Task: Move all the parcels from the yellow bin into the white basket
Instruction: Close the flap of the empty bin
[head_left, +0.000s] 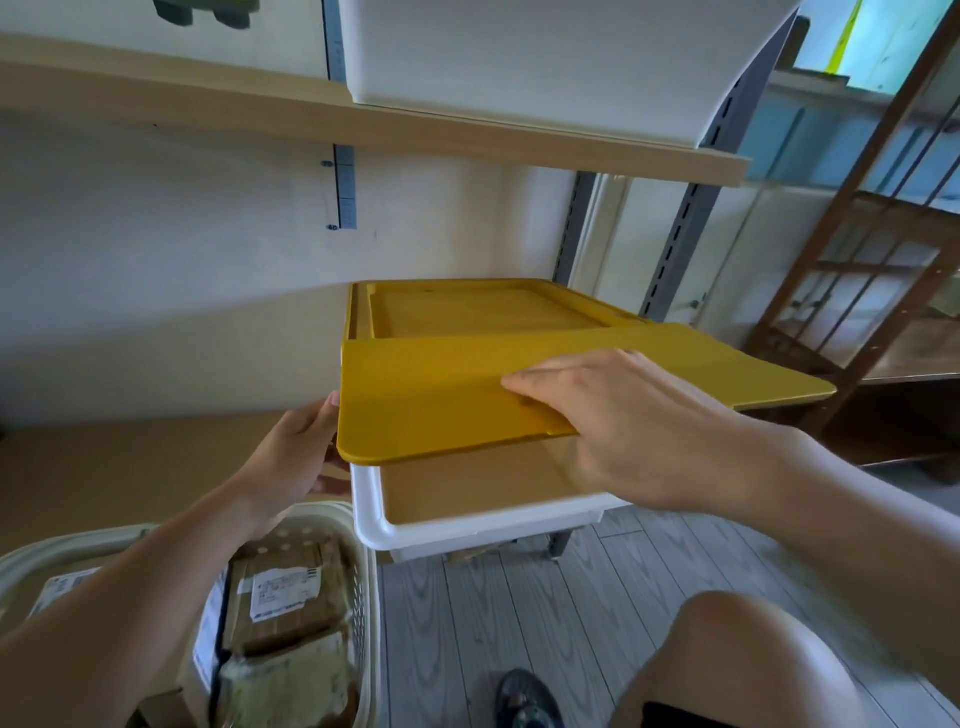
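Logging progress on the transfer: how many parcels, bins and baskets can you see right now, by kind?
Parcels in the white basket, at least partly visible: 4 (labelled brown parcel, pale parcel, upright parcel, parcel behind the left forearm)
Yellow-lidded bin: 1
White basket: 1
Total: 6

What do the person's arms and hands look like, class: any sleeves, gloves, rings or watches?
Both forearms are bare as far as the view shows, with no sleeves in sight. The left hand and the right hand wear no gloves, and no rings, watch or wristband are visible. The fingernails look short and unpainted.
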